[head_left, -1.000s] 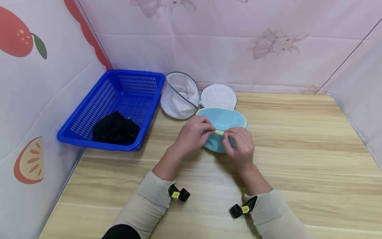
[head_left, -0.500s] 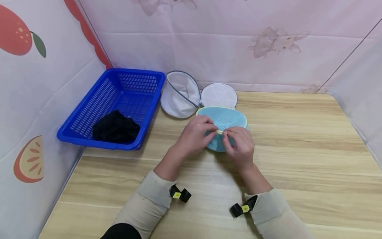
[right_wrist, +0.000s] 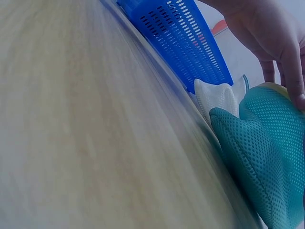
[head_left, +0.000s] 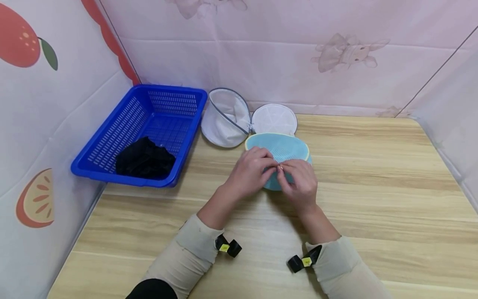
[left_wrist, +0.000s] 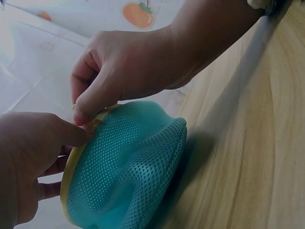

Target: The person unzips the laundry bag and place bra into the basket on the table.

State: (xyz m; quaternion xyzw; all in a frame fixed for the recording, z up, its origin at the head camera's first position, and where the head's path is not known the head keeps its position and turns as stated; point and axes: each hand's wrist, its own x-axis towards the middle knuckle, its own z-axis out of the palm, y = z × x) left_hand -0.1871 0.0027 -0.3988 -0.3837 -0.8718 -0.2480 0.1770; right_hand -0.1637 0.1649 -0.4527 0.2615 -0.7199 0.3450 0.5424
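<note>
A light-blue mesh laundry bag with yellow edging is held between both hands, its near side bulging in the left wrist view. My left hand pinches the yellow-edged rim with thumb and forefinger. My right hand pinches at the same rim, its fingertips meeting the left ones; a small pale bit, too small to name, shows there. In the left wrist view the yellow edging runs under both hands. Behind stands a white mesh bag with grey edging and its round lid folded out.
To the left sits a blue plastic basket with slotted walls, holding a crumpled black cloth. The wooden table ends at a pink printed backdrop behind and pale printed sheets on both sides.
My left hand has slid right along the rim until its fingertips meet the right hand's, covering the short yellow stretch between them. The right hand has hardly moved.
</note>
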